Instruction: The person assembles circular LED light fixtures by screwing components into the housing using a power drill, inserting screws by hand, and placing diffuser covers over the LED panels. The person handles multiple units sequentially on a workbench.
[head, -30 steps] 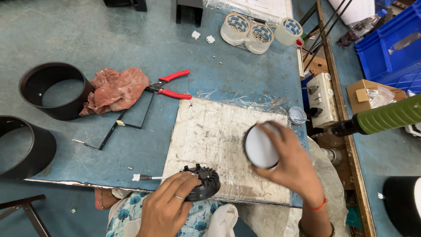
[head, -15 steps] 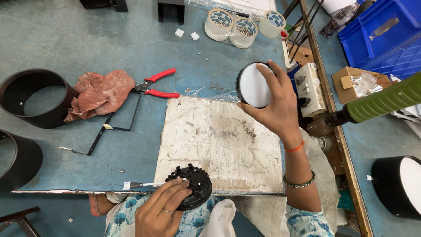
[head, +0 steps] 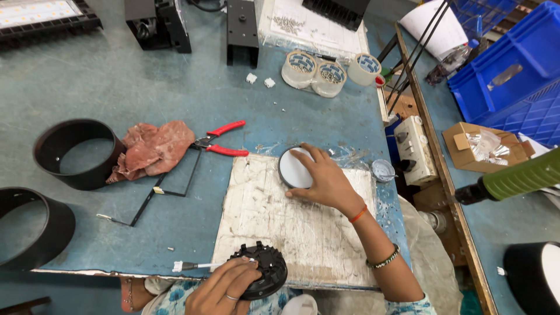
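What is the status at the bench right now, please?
Right hand on white disc, flat on board. Left hand grips black round housing. Pliers clear.

1. We saw an open brown cardboard box (head: pixel 466 140) off the bench's right edge, with clear, silvery plastic bags (head: pixel 485 146) inside.
2. We saw a white printed sheet (head: pixel 319 22) at the bench's far edge.
3. We saw a white paper sheet (head: pixel 436 26) near the blue crates (head: pixel 513 70).
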